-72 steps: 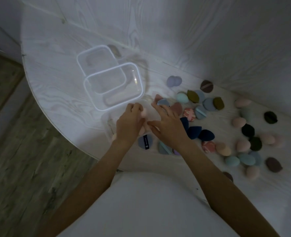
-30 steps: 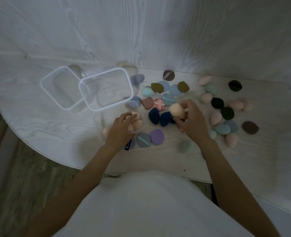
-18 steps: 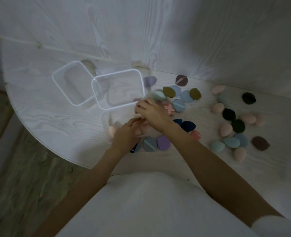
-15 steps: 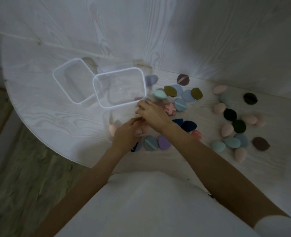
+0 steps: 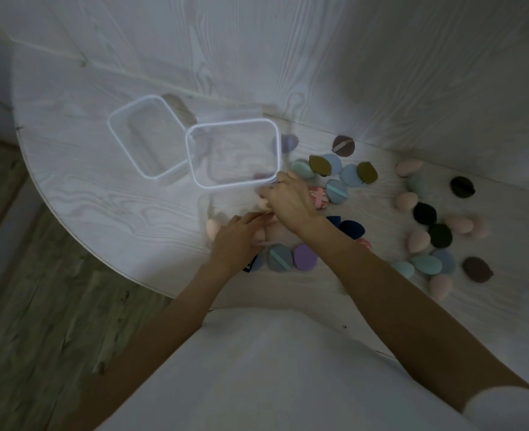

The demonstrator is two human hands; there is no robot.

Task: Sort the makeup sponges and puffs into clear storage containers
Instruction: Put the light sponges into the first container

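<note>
Head view, frame centre: right hand (image 5: 289, 202) pinches a pink sponge (image 5: 262, 204); left hand (image 5: 236, 241) curls on a clear container (image 5: 225, 223).

Right hand (image 5: 289, 200) left the scattered sponges, carried a peach sponge (image 5: 262, 203) across to the low container (image 5: 225, 219) by the left hand (image 5: 238, 241); its fingers (image 5: 267, 191) stayed curled.

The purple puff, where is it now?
In the head view the purple puff lies on the table near its front edge, right of a grey-blue puff, beside the right forearm.
</note>
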